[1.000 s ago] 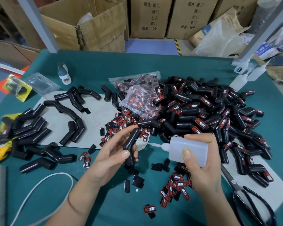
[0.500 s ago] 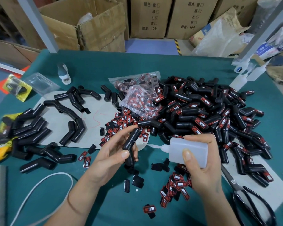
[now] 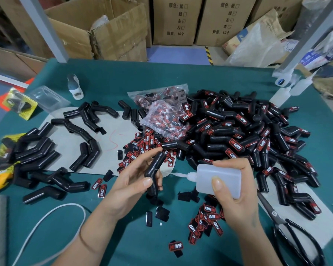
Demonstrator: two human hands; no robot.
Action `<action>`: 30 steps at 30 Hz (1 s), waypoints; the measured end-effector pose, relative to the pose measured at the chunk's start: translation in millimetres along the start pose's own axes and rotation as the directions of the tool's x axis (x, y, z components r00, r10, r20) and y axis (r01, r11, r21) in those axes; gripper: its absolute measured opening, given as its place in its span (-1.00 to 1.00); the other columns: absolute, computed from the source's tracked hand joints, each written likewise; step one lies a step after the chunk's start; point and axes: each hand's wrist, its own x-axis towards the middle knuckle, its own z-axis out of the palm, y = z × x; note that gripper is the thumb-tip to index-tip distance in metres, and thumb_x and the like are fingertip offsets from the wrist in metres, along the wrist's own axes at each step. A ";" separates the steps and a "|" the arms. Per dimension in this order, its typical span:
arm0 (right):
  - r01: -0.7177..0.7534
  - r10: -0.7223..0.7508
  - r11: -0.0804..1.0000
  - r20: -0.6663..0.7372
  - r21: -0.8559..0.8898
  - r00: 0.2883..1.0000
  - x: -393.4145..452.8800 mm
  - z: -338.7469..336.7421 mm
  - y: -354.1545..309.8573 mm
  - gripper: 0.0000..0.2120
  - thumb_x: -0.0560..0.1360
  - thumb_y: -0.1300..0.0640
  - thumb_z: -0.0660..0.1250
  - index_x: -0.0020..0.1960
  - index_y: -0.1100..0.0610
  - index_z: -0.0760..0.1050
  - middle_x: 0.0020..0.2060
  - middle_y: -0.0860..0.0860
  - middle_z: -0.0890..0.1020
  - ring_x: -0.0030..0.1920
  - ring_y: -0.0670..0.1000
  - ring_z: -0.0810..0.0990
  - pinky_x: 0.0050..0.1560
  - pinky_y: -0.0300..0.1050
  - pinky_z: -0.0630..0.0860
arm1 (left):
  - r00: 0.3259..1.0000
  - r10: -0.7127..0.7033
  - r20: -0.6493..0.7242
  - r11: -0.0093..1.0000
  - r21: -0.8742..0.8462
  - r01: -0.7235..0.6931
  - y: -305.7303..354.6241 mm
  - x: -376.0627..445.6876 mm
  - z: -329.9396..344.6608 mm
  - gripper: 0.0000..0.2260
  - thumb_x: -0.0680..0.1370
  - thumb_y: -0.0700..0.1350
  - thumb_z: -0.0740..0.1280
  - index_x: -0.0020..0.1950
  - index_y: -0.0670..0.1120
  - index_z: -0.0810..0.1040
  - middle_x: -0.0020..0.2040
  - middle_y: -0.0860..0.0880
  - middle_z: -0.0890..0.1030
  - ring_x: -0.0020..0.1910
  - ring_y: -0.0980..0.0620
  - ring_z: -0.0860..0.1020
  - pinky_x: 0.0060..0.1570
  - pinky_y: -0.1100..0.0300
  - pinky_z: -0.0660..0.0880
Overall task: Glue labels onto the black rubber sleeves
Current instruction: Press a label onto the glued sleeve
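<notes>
**Glue nozzle at the sleeve, both hands full**

Head view, the only one: the left hand (image 3: 132, 180) holds a bent black rubber sleeve (image 3: 154, 172) upright over the green table (image 3: 108, 81). The thumb lies across its lower leg, the index finger reaches up to its top end, and the other fingers curl behind it. The right hand (image 3: 232, 191) grips a translucent white glue bottle (image 3: 218, 180) lying sideways, thumb pressed on the near face, fingers wrapped over the top. The thin nozzle points left and ends just beside the sleeve; whether it touches cannot be told.

Now the writing. Loose red-and-black labels (image 3: 207, 220) lie under the right wrist, and each reads "PRO TAPER"; one more label (image 3: 175, 246) sits alone near the bottom edge. A big pile of labelled sleeves (image 3: 248, 139) fills the right side of the table, the same brand showing on many. A clear bag of labels (image 3: 167, 116) rests against that pile. Plain sleeves (image 3: 37, 152) lie at the left, without any labels showing. Black scissors (image 3: 288, 227) lie at the right. The cardboard boxes (image 3: 177, 20) behind carry printed Chinese characters with tick boxes and "10".
</notes>
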 end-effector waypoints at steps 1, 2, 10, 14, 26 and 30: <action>0.000 0.000 1.000 -0.004 0.003 1.000 0.0 -0.3 0.2 -0.77 0.52 -0.06 0.34 0.16 -0.27 0.48 0.05 -0.21 0.61 -0.04 -0.13 0.63 -0.14 -0.33 0.55 | 1.000 0.001 -0.003 1.000 0.001 -0.001 0.4 0.1 0.4 -0.29 0.58 -0.04 0.52 0.65 -0.14 0.29 0.05 -0.18 0.56 -0.02 -0.15 0.57 0.05 0.05 0.54; -0.002 0.002 1.000 -0.009 0.009 1.000 0.2 -0.6 0.6 -0.77 0.53 -0.06 0.34 0.17 -0.26 0.48 0.05 -0.20 0.61 -0.04 -0.12 0.63 -0.15 -0.32 0.55 | 1.000 0.000 -0.002 1.000 0.004 0.000 0.7 0.4 0.8 -0.29 0.57 -0.04 0.52 0.65 -0.13 0.30 0.05 -0.17 0.57 -0.01 -0.15 0.57 0.05 0.05 0.54; 0.000 0.001 1.000 -0.004 0.025 1.000 0.6 -0.6 0.9 -0.77 0.53 -0.04 0.34 0.16 -0.24 0.49 0.04 -0.20 0.61 -0.05 -0.13 0.63 -0.16 -0.34 0.55 | 1.000 0.009 -0.005 1.000 0.019 -0.009 1.9 0.6 1.6 -0.31 0.57 -0.04 0.51 0.64 -0.12 0.32 0.04 -0.17 0.58 -0.02 -0.15 0.57 0.03 0.05 0.55; -0.006 0.006 1.000 0.002 0.023 1.000 -0.2 -0.4 0.2 -0.78 0.52 -0.06 0.34 0.15 -0.26 0.48 0.04 -0.19 0.61 -0.05 -0.13 0.63 -0.16 -0.35 0.54 | 1.000 0.006 -0.002 1.000 0.023 -0.005 1.0 -0.1 0.6 -0.32 0.58 -0.04 0.51 0.64 -0.12 0.32 0.04 -0.17 0.58 -0.02 -0.15 0.57 0.04 0.04 0.55; 0.003 -0.003 1.000 0.001 0.001 1.000 0.9 -0.5 -1.4 -0.77 0.52 -0.05 0.34 0.15 -0.27 0.48 0.04 -0.21 0.61 -0.03 -0.15 0.63 -0.14 -0.37 0.54 | 1.000 0.012 0.005 1.000 0.021 -0.012 -0.3 0.4 -0.9 -0.30 0.59 -0.05 0.50 0.65 -0.14 0.28 0.06 -0.19 0.56 -0.01 -0.15 0.57 0.06 0.05 0.54; 0.016 -0.016 1.000 -0.005 0.006 1.000 0.3 -1.2 -0.6 -0.77 0.53 -0.03 0.33 0.16 -0.25 0.48 0.05 -0.22 0.60 -0.03 -0.16 0.63 -0.13 -0.36 0.55 | 1.000 0.008 0.004 1.000 0.019 -0.008 -0.2 0.7 -1.1 -0.30 0.59 -0.05 0.51 0.65 -0.14 0.28 0.07 -0.20 0.56 0.01 -0.16 0.57 0.07 0.03 0.54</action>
